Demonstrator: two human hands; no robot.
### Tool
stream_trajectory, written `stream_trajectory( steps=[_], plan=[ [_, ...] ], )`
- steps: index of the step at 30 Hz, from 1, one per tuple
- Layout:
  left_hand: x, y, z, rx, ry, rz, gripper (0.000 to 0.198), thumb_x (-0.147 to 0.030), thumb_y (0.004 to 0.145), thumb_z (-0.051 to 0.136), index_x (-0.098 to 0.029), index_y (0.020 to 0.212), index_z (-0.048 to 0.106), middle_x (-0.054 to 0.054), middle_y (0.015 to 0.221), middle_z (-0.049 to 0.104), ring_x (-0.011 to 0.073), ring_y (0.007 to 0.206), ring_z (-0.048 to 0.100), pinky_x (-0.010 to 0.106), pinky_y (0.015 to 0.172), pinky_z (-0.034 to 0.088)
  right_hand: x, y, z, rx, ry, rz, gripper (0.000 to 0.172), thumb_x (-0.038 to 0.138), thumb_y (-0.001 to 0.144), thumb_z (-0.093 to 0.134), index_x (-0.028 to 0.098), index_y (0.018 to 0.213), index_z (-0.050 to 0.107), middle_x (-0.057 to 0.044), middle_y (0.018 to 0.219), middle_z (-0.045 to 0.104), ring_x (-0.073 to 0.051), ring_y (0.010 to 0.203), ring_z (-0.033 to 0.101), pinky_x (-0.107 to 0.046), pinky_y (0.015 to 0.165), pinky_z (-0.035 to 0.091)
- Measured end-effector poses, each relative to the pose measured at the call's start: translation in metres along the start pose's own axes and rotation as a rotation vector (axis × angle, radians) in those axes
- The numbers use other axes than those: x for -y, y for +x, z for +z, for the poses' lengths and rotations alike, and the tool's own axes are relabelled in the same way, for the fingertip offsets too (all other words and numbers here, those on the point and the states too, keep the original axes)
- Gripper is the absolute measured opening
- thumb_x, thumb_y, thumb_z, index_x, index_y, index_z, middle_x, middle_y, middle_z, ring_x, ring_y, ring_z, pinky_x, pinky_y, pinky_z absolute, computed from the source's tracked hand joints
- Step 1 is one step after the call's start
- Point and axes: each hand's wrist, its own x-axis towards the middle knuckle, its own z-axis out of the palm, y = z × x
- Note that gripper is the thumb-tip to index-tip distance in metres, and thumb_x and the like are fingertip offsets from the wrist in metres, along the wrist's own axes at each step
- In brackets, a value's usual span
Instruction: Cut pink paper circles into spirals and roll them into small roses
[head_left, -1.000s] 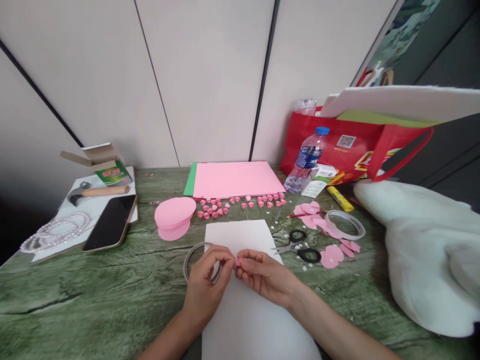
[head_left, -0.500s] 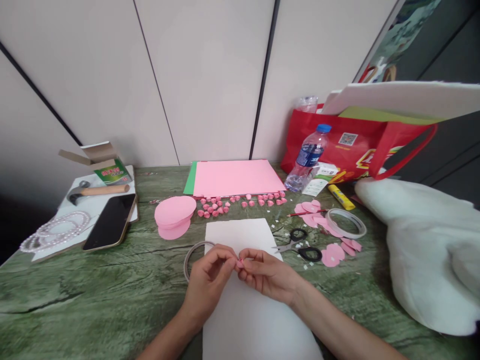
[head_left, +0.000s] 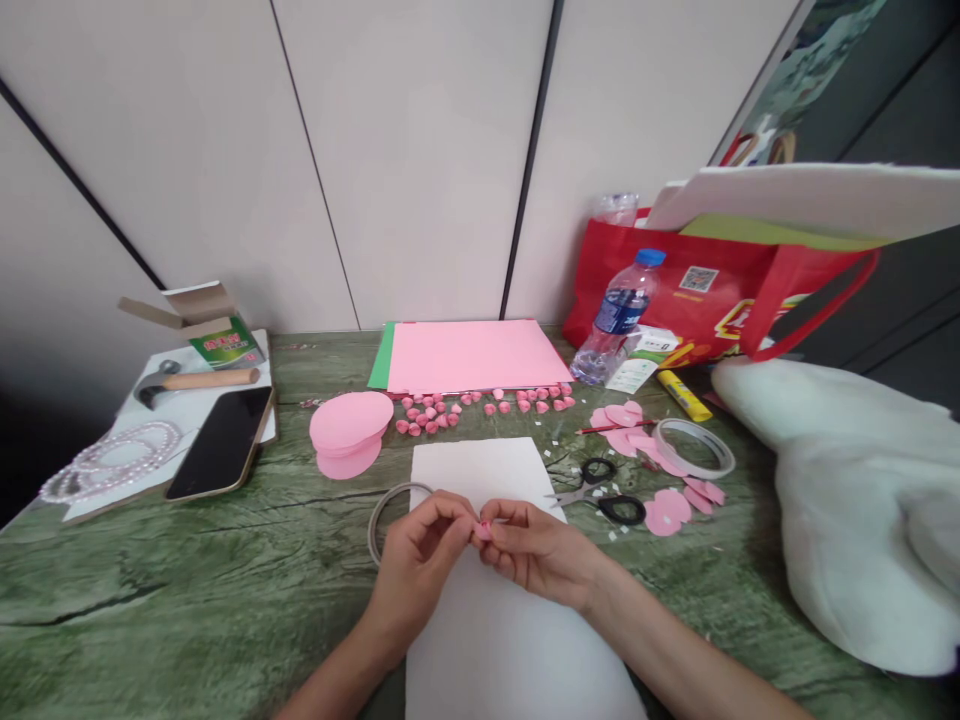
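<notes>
Between the fingertips of both hands is a small rolled pink paper piece [head_left: 484,530], mostly covered by fingers. My left hand [head_left: 426,545] pinches it from the left, and my right hand [head_left: 536,550] grips it from the right. Both are held above a white board [head_left: 480,460]. A roll of tape [head_left: 377,530] lies beside my left hand, partly hidden by it. Black-handled scissors [head_left: 619,508] rest near my right hand, blades touching the board's edge. Beyond the board sit several small rolled pink paper rosebuds [head_left: 431,412]. A stack of pink paper circles [head_left: 350,425] lies left of them.
Pink sheets [head_left: 476,355] lie at the back. On the right are cut pink petals [head_left: 666,512], another tape roll [head_left: 731,462], a glue stick [head_left: 684,396], a bottle [head_left: 619,315], a red bag [head_left: 682,290] and a white stuffed form [head_left: 847,500]. A phone [head_left: 221,443] and hammer [head_left: 214,380] lie left.
The pink paper piece has turned slightly between my fingertips, and a little more of it shows. Both hands stay in nearly the same place; the view has shifted very slightly.
</notes>
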Motion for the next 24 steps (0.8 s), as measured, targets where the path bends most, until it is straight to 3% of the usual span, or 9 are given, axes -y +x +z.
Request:
stream_trajectory(
  steps=[24],
  plan=[
    [0.0053, -0.0013, 0.0001, 0.053, -0.211, -0.15, 0.017, -0.026, 0.081, 0.052, -0.015, 0.069, 0.058, 0.001, 0.068, 0.054, 0.0109, 0.064, 0.05, 0.023, 0.062, 0.043, 0.0001, -0.0009, -0.0019, 0.076, -0.048, 0.005, 0.02, 0.013, 0.062, 0.075, 0.01, 0.074, 0.06, -0.003, 0.068, 0.067, -0.005, 0.056, 0.06, -0.013, 0.054, 0.045]
  ],
)
